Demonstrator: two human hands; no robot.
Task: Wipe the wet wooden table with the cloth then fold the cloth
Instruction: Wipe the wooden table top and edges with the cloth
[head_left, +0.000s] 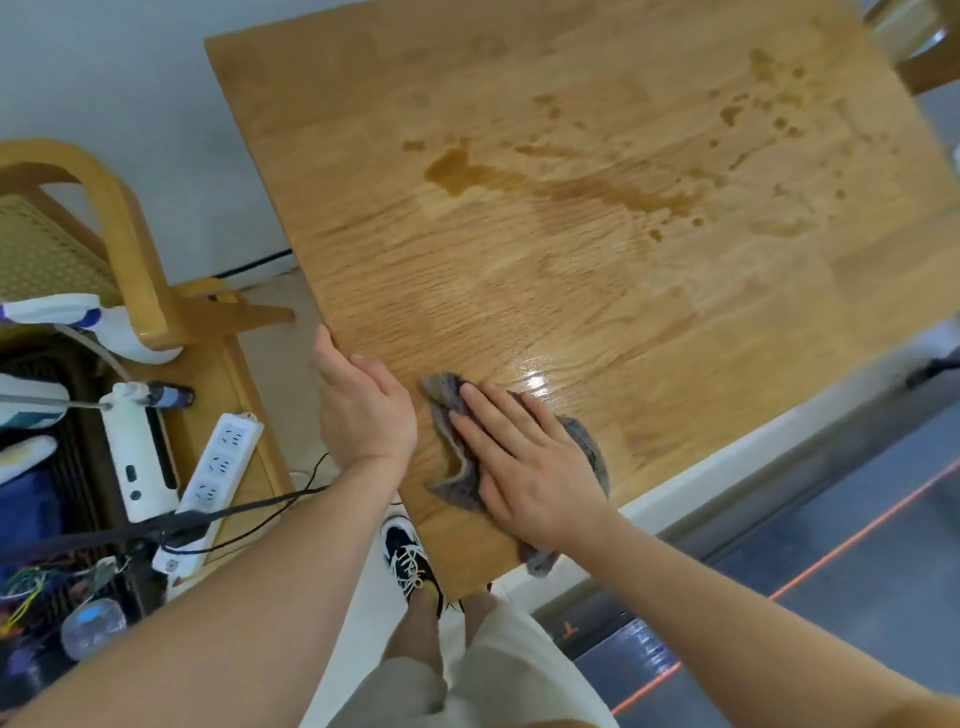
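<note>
Flatly, right hand (524, 467) fingers pressing cloth (462, 486)

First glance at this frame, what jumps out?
The right hand lies flat on a grey cloth at the near corner of the wooden table, while the left hand rests on its left edge. Dark wet patches spread across the far middle and far right of the tabletop. Left of the table, beside a wooden chair, lies a white power strip among cables.
</note>
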